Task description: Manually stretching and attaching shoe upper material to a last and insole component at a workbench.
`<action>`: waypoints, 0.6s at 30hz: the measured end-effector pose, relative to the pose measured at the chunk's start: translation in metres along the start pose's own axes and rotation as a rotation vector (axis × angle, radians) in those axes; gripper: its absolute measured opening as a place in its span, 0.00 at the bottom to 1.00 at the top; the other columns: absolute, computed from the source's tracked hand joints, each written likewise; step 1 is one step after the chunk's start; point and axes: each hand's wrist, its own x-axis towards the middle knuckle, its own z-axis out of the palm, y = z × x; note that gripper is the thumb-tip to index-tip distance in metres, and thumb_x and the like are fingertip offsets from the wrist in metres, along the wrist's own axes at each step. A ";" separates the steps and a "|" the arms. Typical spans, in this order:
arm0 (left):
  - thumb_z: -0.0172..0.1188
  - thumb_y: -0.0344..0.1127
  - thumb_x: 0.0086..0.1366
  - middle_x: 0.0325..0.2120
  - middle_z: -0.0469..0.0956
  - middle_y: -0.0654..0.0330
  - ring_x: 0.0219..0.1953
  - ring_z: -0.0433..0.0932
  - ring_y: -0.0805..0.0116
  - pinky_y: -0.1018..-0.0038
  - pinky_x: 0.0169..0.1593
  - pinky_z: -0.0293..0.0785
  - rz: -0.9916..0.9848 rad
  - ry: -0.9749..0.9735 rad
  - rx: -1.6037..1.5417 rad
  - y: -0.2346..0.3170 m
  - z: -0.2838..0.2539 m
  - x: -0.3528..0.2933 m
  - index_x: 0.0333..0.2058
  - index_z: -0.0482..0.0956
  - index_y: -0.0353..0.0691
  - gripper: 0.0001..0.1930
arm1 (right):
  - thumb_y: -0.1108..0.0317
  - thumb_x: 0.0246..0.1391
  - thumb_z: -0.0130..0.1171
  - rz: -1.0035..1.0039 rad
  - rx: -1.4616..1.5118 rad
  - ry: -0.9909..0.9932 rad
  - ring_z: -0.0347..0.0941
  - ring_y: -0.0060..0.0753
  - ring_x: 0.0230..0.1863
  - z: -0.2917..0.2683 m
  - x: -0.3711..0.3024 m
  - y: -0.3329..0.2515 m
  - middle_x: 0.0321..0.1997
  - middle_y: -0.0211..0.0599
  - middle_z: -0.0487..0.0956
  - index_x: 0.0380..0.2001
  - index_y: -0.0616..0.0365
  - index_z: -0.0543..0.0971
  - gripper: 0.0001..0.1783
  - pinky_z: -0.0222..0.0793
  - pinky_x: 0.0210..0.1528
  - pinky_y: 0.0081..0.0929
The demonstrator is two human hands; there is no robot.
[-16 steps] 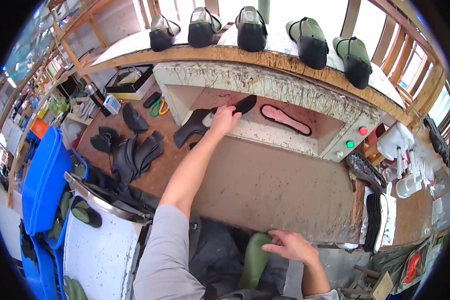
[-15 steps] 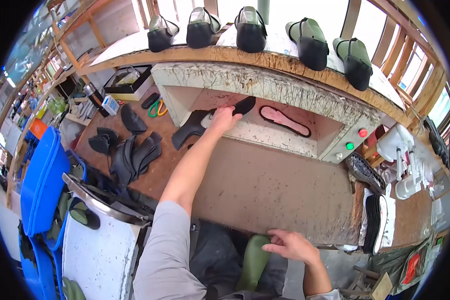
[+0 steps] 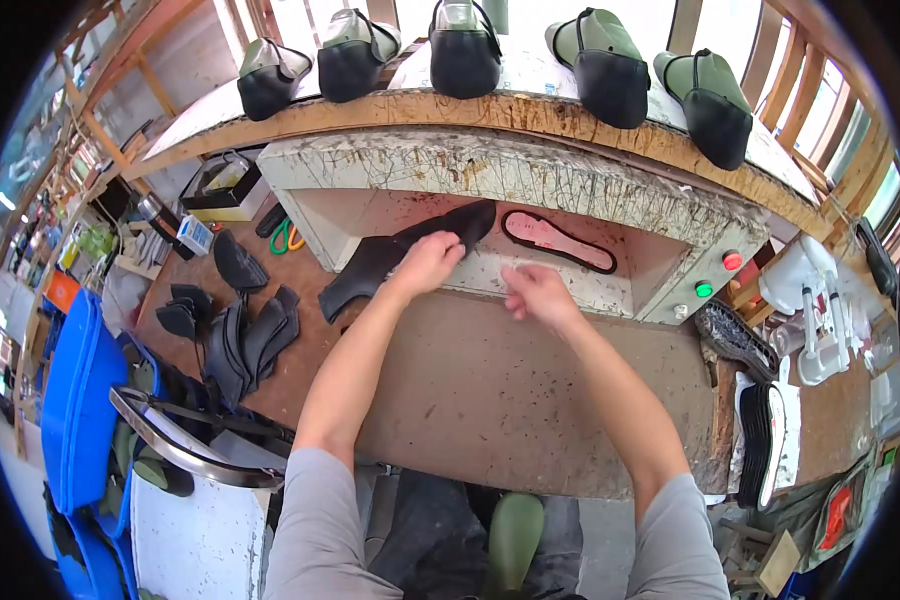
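My left hand (image 3: 427,262) rests on a long black rubber strip (image 3: 370,262) that lies across the front ledge of a pale, stained press box (image 3: 530,170). Its fingers press the strip near the middle. My right hand (image 3: 532,291) hovers just to the right over the ledge, fingers loosely curled, holding nothing. Inside the box lies a pink sole shape with a black rim (image 3: 558,240). A green boot (image 3: 512,535) stands between my knees at the bottom edge.
Several green and black boots (image 3: 603,65) stand on the wooden shelf above. Black rubber pieces (image 3: 240,335) and green scissors (image 3: 287,236) lie at the left. Red and green buttons (image 3: 720,273) sit on the box. Stacked soles (image 3: 760,440) lie right; a blue bin (image 3: 75,400) stands left.
My right hand has left the green boot at the bench's front edge and risen to the ledge beside my left hand. The view has shifted slightly left and down.
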 end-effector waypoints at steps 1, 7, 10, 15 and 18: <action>0.52 0.38 0.64 0.33 0.74 0.46 0.38 0.73 0.43 0.58 0.42 0.69 0.084 0.011 -0.014 0.007 -0.001 -0.010 0.34 0.74 0.34 0.11 | 0.58 0.57 0.59 0.000 0.011 0.002 0.72 0.20 0.24 0.008 0.016 0.001 0.28 0.36 0.77 0.42 0.68 0.74 0.21 0.68 0.23 0.20; 0.50 0.34 0.67 0.27 0.71 0.50 0.31 0.72 0.52 0.64 0.38 0.69 0.279 0.107 -0.071 0.049 -0.008 -0.068 0.33 0.68 0.33 0.09 | 0.56 0.61 0.51 -0.075 0.095 0.054 0.75 0.28 0.24 0.018 0.075 0.016 0.32 0.40 0.79 0.47 0.66 0.71 0.22 0.68 0.20 0.25; 0.50 0.36 0.67 0.29 0.72 0.48 0.31 0.72 0.52 0.66 0.38 0.70 -0.093 0.141 -0.318 0.069 -0.029 -0.111 0.33 0.68 0.33 0.10 | 0.53 0.62 0.49 -0.080 0.200 0.022 0.76 0.28 0.26 0.039 0.046 0.012 0.35 0.39 0.78 0.46 0.64 0.72 0.23 0.68 0.22 0.25; 0.54 0.34 0.67 0.26 0.70 0.61 0.30 0.68 0.76 0.77 0.37 0.68 -0.017 0.211 -0.510 0.086 -0.030 -0.137 0.37 0.73 0.34 0.08 | 0.51 0.60 0.55 -0.175 0.769 -0.428 0.76 0.27 0.39 0.051 -0.044 0.010 0.40 0.34 0.79 0.49 0.62 0.73 0.25 0.71 0.39 0.23; 0.56 0.37 0.66 0.28 0.71 0.59 0.31 0.69 0.76 0.78 0.38 0.68 0.034 0.058 -0.671 0.074 -0.032 -0.115 0.35 0.74 0.34 0.10 | 0.59 0.55 0.63 -0.358 0.129 -0.246 0.73 0.22 0.43 0.051 -0.073 0.018 0.42 0.32 0.79 0.50 0.63 0.73 0.24 0.70 0.46 0.23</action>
